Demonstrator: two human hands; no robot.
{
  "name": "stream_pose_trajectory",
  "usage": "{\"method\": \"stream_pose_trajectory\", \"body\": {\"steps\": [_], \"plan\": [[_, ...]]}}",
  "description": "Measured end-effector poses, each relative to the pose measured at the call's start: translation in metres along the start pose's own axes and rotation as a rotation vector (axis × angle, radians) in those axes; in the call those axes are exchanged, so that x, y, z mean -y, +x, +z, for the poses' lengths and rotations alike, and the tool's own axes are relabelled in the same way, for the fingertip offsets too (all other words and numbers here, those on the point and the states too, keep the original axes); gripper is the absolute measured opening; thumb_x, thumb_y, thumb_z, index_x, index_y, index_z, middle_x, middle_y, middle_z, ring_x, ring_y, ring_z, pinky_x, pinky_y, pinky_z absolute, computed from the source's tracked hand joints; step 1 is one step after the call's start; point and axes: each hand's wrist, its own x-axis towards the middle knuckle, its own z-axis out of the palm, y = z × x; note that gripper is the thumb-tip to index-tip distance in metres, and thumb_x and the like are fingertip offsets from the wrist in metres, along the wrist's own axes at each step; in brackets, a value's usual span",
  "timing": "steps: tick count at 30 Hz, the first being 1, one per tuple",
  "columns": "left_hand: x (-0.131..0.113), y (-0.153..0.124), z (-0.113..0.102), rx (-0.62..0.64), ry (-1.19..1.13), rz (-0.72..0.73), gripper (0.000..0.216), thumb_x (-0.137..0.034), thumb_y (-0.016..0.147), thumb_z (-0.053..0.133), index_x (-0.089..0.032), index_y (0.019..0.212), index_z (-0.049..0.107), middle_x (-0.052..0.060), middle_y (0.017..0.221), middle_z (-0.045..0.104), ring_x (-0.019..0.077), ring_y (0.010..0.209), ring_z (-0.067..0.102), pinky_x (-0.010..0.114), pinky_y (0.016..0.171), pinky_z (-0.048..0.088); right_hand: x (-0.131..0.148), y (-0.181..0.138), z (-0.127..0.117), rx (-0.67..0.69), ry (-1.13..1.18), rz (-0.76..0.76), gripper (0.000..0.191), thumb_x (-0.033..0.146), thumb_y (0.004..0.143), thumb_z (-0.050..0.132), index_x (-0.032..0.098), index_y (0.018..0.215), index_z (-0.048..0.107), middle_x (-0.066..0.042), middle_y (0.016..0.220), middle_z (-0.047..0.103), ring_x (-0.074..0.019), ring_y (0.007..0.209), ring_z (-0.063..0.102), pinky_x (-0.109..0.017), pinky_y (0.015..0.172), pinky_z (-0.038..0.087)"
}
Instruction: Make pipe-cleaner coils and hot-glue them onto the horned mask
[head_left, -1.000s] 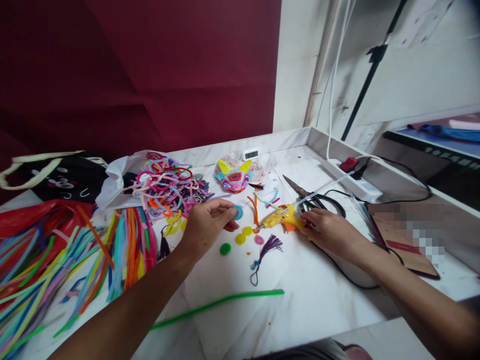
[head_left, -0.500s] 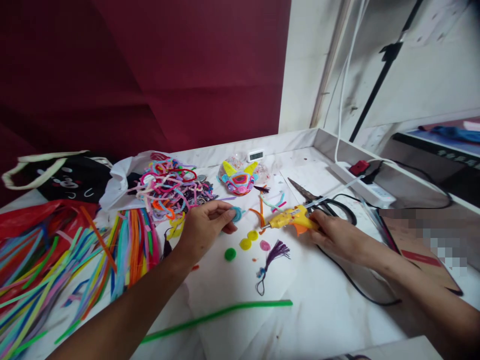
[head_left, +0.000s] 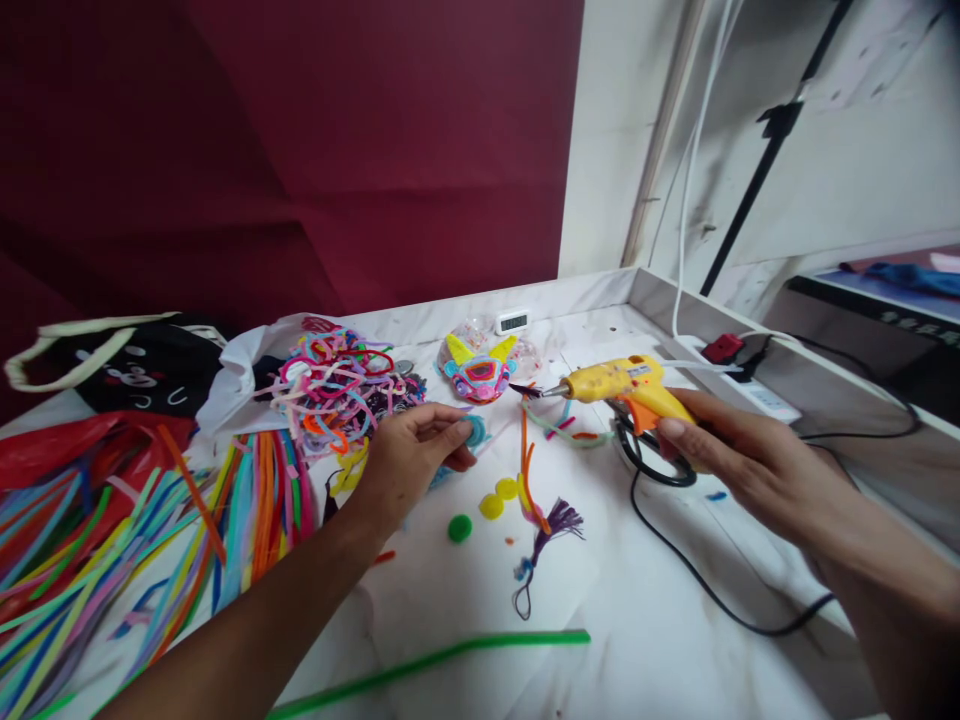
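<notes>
Between the thumb and fingers of my left hand (head_left: 424, 445) is a small light-blue coil of pipe cleaner (head_left: 475, 431), partly hidden by the fingers. My right hand (head_left: 724, 435) grips a yellow hot glue gun (head_left: 616, 380), its nozzle pointing left above the table. Black-handled scissors (head_left: 664, 470) lie beneath the gun. Below my left hand are a green disc (head_left: 460, 528) and yellow discs (head_left: 492, 506). Orange pipe cleaner strips (head_left: 529, 475) reach down to a purple tassel (head_left: 564, 520). Farther back sits a colourful piece with yellow horns (head_left: 482, 372).
Loose pipe cleaners (head_left: 262, 500) and a tangled heap of scraps (head_left: 337, 385) cover the left side. A black bag (head_left: 139, 370) stands behind them. A green pipe cleaner (head_left: 465, 648) lies in front. At right are a power strip (head_left: 757, 392) and a black cable (head_left: 697, 575).
My right hand has raised the glue gun slightly and turned it more level. The orange strips now lie lower, by the tassel. The scissors have shifted toward me. My left hand stays nearly still.
</notes>
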Motion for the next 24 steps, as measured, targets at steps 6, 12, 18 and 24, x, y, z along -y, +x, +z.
{"method": "stream_pose_trajectory", "body": {"steps": [6, 12, 18, 24], "plan": [[-0.008, 0.002, 0.009, 0.017, -0.075, -0.031, 0.022, -0.029, 0.072, 0.075, -0.012, 0.084, 0.068, 0.000, 0.055, 0.069, 0.0110, 0.051, 0.064, 0.018, 0.053, 0.055, 0.023, -0.009, 0.004, -0.317, 0.250, -0.012, 0.039, 0.052, 0.082, 0.067, 0.031, 0.115, 0.064, -0.001, 0.101, 0.066, -0.0153, 0.079, 0.059, -0.019, 0.057, 0.048], [-0.025, 0.002, 0.019, 0.043, -0.099, -0.027, 0.019, -0.025, 0.074, 0.074, -0.011, 0.084, 0.067, 0.000, 0.055, 0.069, 0.0091, 0.050, 0.064, 0.015, 0.052, 0.052, 0.033, -0.017, 0.013, -0.530, 0.338, 0.020, 0.039, 0.046, 0.067, 0.080, 0.026, 0.096, 0.061, 0.000, 0.079, 0.067, -0.0162, 0.062, 0.062, -0.021, 0.046, 0.050], [-0.028, 0.001, 0.028, 0.092, -0.164, 0.005, 0.021, -0.026, 0.074, 0.074, -0.012, 0.088, 0.065, -0.001, 0.056, 0.068, 0.0112, 0.050, 0.065, 0.019, 0.052, 0.055, 0.026, -0.027, 0.033, -0.448, 0.310, 0.051, 0.035, 0.045, 0.067, 0.077, 0.021, 0.087, 0.062, -0.004, 0.071, 0.070, -0.0210, 0.058, 0.067, -0.026, 0.046, 0.055], [-0.029, -0.005, 0.034, 0.136, -0.196, 0.032, 0.022, -0.025, 0.076, 0.075, -0.013, 0.092, 0.066, -0.002, 0.059, 0.068, 0.0105, 0.052, 0.065, 0.018, 0.053, 0.056, 0.017, -0.034, 0.052, -0.388, 0.494, 0.137, 0.039, 0.039, 0.064, 0.081, 0.020, 0.092, 0.062, -0.007, 0.080, 0.074, -0.0200, 0.063, 0.069, -0.025, 0.054, 0.059]]}}
